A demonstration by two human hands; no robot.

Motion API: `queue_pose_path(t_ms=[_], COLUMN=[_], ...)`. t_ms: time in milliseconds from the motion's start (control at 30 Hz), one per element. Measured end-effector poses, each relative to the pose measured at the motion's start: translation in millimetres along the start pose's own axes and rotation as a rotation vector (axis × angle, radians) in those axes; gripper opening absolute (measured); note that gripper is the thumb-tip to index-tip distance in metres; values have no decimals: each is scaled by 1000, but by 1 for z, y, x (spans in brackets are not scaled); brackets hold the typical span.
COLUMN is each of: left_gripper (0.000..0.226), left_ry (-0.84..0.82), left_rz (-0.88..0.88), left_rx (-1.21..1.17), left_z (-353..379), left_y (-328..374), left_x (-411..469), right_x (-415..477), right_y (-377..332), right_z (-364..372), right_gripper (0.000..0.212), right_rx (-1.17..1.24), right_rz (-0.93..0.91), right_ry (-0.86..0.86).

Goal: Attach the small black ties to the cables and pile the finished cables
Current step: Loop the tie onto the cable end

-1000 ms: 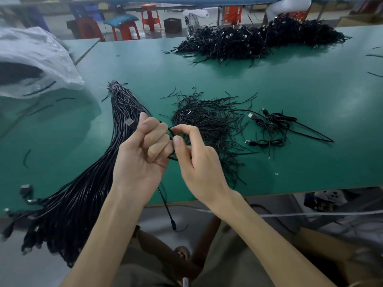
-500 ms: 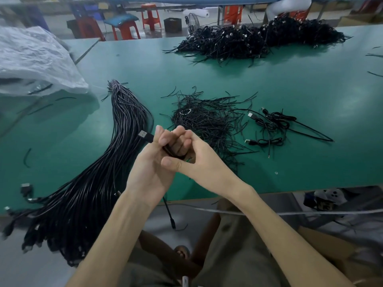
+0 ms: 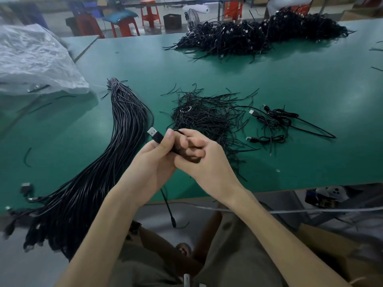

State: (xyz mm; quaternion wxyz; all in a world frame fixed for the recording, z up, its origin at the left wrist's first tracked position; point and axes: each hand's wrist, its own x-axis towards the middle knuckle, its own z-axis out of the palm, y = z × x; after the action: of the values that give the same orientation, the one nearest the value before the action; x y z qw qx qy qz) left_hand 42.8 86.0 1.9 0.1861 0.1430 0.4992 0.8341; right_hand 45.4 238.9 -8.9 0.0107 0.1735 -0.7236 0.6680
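The left hand (image 3: 153, 162) is gripping a black USB cable (image 3: 154, 134) above the near table (image 3: 310, 83) edge, its metal plug sticking out. The right hand (image 3: 209, 162) is clasping the same cable, probably twisting a tie on. A few tied cables (image 3: 273, 123) are lying right of the wiry ties heap (image 3: 207, 119). The thick glossy bundle (image 3: 103, 172) at left is waiting, so most of the work likely remains.

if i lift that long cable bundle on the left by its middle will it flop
Probably floppy: the cable bundle curves across the table and its near end sags over the edge. Likely hefty, given so many strands. It looks gathered only at the far end, so the connector ends may fan out.
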Motion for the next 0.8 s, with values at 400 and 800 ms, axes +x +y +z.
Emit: queue_pose_path(t_ms=[400,800], left_gripper=[39,37], left_ry=[6,84], left_rz=[-55,112], left_rx=[173,426], left_z=[-3,11], left_y=[3,1], left_x=[-4,-13], right_x=[2,0], right_y=[-4,-3], right_z=[-10,-13], right_gripper=[47,44], right_rx=[-183,-315], right_rz=[73,-100], right_ry=[-154,-125])
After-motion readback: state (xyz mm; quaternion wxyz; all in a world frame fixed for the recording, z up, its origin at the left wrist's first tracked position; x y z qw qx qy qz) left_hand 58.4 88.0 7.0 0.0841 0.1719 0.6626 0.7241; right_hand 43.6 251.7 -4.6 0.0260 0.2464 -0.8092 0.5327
